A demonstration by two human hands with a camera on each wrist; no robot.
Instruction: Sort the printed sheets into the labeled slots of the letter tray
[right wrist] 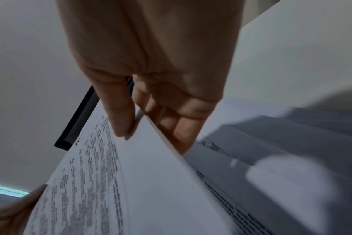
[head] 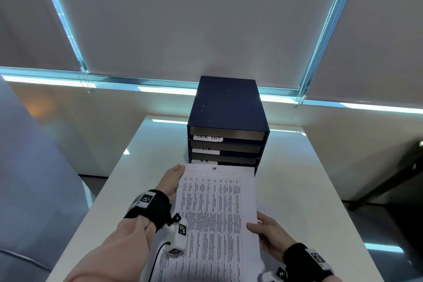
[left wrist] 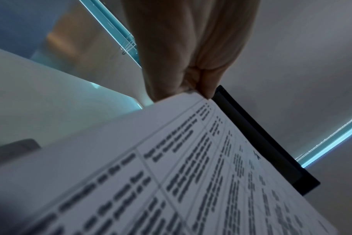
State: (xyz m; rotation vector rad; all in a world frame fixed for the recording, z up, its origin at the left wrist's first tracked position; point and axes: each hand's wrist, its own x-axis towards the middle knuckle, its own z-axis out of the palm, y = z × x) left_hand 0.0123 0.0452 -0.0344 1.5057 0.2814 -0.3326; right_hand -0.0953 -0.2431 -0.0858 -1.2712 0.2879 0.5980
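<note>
Matt white paper sheet [head: 217, 208], matt navy letter tray [head: 226, 103], glossy white table [head: 297, 178]

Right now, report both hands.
Left hand: holding the IT sheet at its far left corner.
Right hand: pinching the same sheet's right edge.

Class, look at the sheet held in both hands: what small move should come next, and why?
Probably lift the sheet a little and steer its far edge into the letter tray's slot labelled "I.T". The sheet is headed "IT", its far edge sits low, over the "H.R." label, and the left hand and right hand both hold it.
</note>
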